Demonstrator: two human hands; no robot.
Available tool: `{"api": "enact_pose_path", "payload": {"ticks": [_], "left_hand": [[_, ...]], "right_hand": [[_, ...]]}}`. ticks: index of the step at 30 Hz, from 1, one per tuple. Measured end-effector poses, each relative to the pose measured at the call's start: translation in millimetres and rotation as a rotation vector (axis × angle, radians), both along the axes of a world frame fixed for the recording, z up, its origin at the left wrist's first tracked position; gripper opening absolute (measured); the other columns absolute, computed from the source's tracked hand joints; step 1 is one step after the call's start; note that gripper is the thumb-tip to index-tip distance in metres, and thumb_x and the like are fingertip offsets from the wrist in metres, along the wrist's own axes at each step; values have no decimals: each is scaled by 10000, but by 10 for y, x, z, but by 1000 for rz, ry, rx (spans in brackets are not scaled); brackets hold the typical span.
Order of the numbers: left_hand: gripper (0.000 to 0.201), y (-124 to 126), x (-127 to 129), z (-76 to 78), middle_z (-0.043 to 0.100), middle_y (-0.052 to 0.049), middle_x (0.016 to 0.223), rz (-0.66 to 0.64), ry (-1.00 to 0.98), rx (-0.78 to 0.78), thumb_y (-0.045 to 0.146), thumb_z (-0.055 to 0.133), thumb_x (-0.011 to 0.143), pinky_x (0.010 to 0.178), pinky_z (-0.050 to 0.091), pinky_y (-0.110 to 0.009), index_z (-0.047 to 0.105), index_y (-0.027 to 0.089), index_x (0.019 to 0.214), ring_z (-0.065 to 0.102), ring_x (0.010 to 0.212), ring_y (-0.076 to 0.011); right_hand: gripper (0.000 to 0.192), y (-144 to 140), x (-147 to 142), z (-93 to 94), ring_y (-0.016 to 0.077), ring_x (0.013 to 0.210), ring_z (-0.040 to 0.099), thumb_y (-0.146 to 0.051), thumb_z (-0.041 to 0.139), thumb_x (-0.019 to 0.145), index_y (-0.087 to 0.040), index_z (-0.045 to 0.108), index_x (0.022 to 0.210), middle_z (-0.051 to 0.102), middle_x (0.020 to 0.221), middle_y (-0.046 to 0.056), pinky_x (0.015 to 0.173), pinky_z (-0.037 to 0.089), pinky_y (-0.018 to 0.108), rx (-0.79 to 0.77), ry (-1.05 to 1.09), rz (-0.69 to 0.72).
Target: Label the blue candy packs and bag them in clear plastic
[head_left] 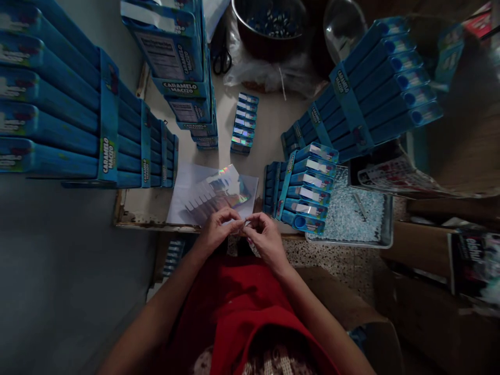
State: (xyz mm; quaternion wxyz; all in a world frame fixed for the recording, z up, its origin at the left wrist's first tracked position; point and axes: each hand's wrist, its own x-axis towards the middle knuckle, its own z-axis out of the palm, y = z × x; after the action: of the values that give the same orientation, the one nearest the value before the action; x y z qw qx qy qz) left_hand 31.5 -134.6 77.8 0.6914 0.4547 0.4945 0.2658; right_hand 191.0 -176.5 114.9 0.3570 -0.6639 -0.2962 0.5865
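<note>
My left hand [221, 229] and my right hand [265, 237] meet at the table's front edge, thumbs and fingertips pinched together. Whatever sits between the fingertips is too small and dim to name. Just beyond my left hand lies a shiny holographic sheet [230, 185] with a row of narrow strips along one side. Beneath it is white paper [182, 182]. To the right of my right hand stands a bundle of blue candy boxes [308, 179] marked "Caramelo Macizo". A smaller blue row of boxes [244, 122] with shiny tops lies farther back.
Tall blue box stacks rise at the left [70, 114], back left [175, 62] and right [367, 88]. A metal tray [347, 242] of pale blue bits is beside the table. Scissors [222, 61] and a metal bowl [269, 44] of dark wrapped pieces are behind. Cardboard boxes [422, 250] stand at right.
</note>
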Motion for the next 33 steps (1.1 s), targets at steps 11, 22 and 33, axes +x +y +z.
{"api": "enact_pose_path", "payload": {"ticks": [11, 22, 33], "left_hand": [[237, 171, -43, 309, 638, 11, 809, 135, 118, 2, 412, 706, 867, 778, 440, -245, 636, 191, 816, 585, 812, -152], [258, 156, 102, 755, 669, -12, 795, -227, -46, -50, 432, 752, 836, 740, 477, -252, 707, 184, 783, 610, 792, -166], [745, -163, 260, 340, 744, -92, 935, -6, -332, -466, 846, 653, 742, 696, 530, -273, 754, 173, 1044, 622, 703, -142]], "right_hand": [[357, -347, 147, 175, 149, 551, 493, -306, 623, 874, -216, 647, 1219, 466, 582, -76, 618, 371, 272, 12, -578, 338], [228, -97, 300, 567, 113, 532, 407, -420, 720, 880, -200, 720, 824, 497, 564, -53, 531, 299, 252, 113, -212, 177], [245, -401, 463, 886, 115, 628, 473, -420, 838, 762, -200, 733, 742, 630, 687, -19, 613, 374, 252, -50, -4, -240]]}}
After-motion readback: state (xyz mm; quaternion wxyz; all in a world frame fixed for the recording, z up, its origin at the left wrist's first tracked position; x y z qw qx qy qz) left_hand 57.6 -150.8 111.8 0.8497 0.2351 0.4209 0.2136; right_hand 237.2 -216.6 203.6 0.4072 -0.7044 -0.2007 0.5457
